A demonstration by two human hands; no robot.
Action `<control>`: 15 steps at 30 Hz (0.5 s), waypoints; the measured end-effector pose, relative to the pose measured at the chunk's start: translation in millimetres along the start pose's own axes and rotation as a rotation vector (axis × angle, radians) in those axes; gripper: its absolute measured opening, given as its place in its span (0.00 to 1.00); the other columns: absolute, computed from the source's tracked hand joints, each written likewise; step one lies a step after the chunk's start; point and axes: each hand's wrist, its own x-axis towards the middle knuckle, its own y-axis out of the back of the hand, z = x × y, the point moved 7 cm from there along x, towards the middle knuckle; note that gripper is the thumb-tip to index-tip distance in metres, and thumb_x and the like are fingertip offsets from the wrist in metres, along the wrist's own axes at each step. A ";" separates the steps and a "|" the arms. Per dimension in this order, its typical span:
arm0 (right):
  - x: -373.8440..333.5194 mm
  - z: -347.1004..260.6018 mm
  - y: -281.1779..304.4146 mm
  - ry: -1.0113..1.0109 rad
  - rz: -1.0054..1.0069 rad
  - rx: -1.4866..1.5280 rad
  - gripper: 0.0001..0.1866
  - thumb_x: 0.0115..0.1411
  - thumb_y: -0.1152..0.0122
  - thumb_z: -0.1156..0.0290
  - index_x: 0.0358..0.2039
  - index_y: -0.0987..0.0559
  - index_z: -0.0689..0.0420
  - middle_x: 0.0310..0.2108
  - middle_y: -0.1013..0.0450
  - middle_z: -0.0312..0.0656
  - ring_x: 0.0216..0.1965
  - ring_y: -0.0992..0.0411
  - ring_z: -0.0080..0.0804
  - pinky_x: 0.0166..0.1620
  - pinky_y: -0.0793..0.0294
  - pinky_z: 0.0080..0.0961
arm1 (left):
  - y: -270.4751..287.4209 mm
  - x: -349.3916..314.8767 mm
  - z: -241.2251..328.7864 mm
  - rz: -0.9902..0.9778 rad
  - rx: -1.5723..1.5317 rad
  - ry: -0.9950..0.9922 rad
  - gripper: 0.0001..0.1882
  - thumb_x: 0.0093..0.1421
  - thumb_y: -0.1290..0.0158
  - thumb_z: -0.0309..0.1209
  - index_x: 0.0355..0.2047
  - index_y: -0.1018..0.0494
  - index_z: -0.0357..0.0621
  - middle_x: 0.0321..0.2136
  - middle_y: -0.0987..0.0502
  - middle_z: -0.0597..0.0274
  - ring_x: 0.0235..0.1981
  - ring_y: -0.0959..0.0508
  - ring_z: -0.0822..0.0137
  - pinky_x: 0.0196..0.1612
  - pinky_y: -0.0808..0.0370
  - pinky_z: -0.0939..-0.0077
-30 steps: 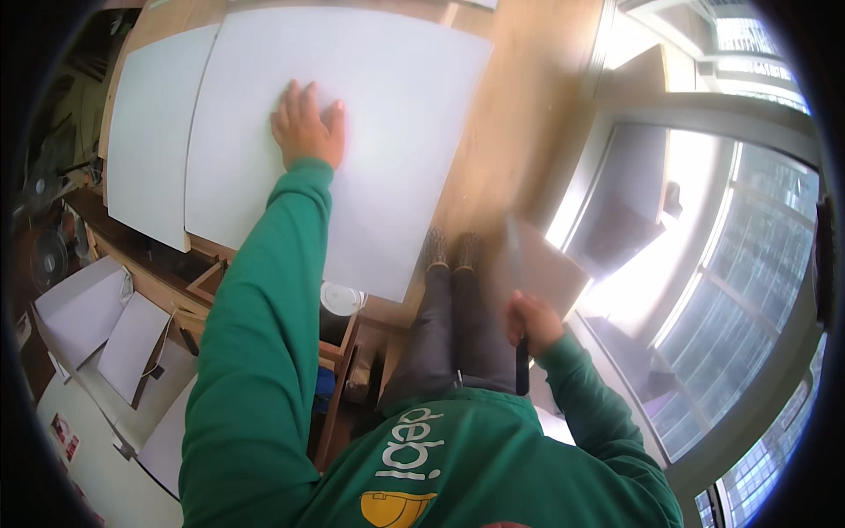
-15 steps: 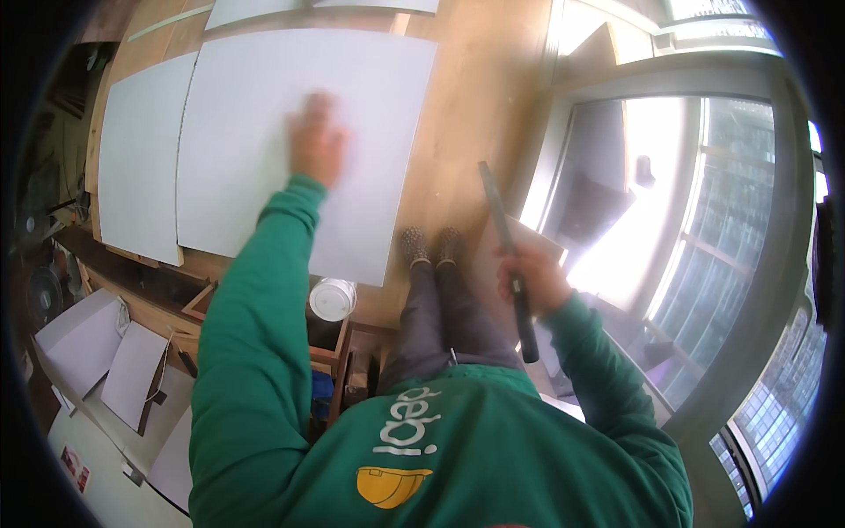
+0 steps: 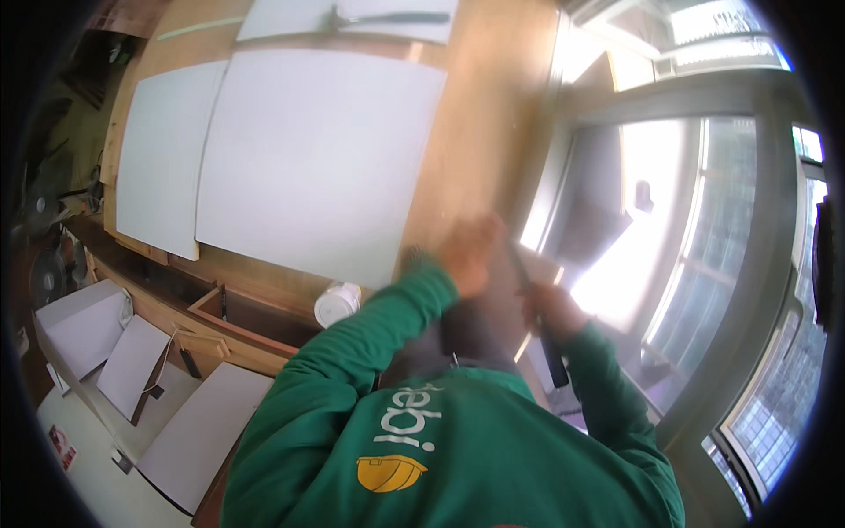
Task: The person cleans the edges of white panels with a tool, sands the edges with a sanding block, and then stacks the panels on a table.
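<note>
My right hand [image 3: 556,310] is closed round a long, dark, narrow tool with a black handle [image 3: 553,356]; its kind is not clear. The tool slants upward and away to the left, its far part blurred by motion. Just left of it, my left hand [image 3: 471,255] is in front of my legs, smeared so that its fingers cannot be made out. Whether it touches the tool is unclear. A large white panel [image 3: 317,158] lies flat to the left of my hands, and a narrower white panel [image 3: 167,158] lies beside it.
A claw hammer [image 3: 387,18] lies on another white panel [image 3: 290,22] at the far end. A white lidded tub [image 3: 337,304] stands by the large panel's near edge. At left are an open wooden drawer [image 3: 251,317] and white boards [image 3: 198,440]. A framed window [image 3: 607,176] borders the right.
My left hand has left the large white panel and swung right, close to the tool. My right hand has shifted slightly down and right, still gripping it. The hammer shows more fully.
</note>
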 end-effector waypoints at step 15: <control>-64.0 -50.2 -28.9 -0.001 -0.083 -0.068 0.16 0.56 0.49 0.81 0.45 0.26 0.71 0.19 0.33 0.42 0.15 0.33 0.31 0.18 0.34 0.26 | 98.9 -21.8 62.2 0.109 -0.191 -0.284 0.36 0.55 0.49 0.27 0.66 0.39 0.39 0.69 0.41 0.49 0.71 0.43 0.53 0.70 0.48 0.46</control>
